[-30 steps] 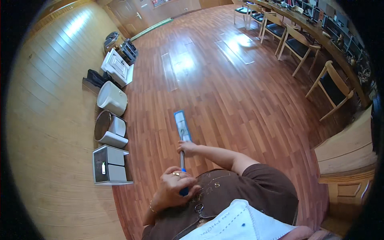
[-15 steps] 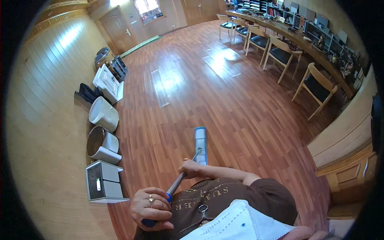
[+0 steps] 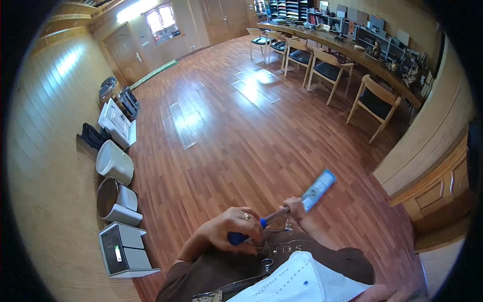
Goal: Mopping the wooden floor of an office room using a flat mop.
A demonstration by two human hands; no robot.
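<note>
See floor (image 3: 226,166) first: reddish-brown wood planks, shiny, w/ white glare toward far end. Along L side, see pale wood wall (image 3: 50,176), bent by lens. Along upper R, see long wood desk (image 3: 322,44), w/ clutter (image 3: 347,30) on & behind it. At far end, see brown door (image 3: 124,53) on L, w/ window (image 3: 162,24) just R of it. Count 5 chairs (image 3: 376,103) along desk, wood frames, dark seats. At bottom, see brown top (image 3: 334,264) on the person, w/ white cloth (image 3: 297,279) over chest. By L wall, see white cabinet (image 3: 118,123), then, nearer, grey/black box (image 3: 135,236); btwn them, white bin (image 3: 115,160) & open tub (image 3: 126,214), brown inside. Spot black bag (image 3: 91,136) beside cabinet.

Find mop (image 3: 318,190) R of centre, in front of the person: flat head w/ blue edge, apparently flat on floor, slanting up to R. Trace handle (image 3: 276,216) back down-L to blue grip (image 3: 235,238), nr chest.

Grip handle low w/ R hand (image 3: 296,207), closed round it just beside mop head. Grip blue end w/ L hand (image 3: 226,226), fingers curled over, thumb below. Spot gold ring (image 3: 246,216) on L hand.
</note>
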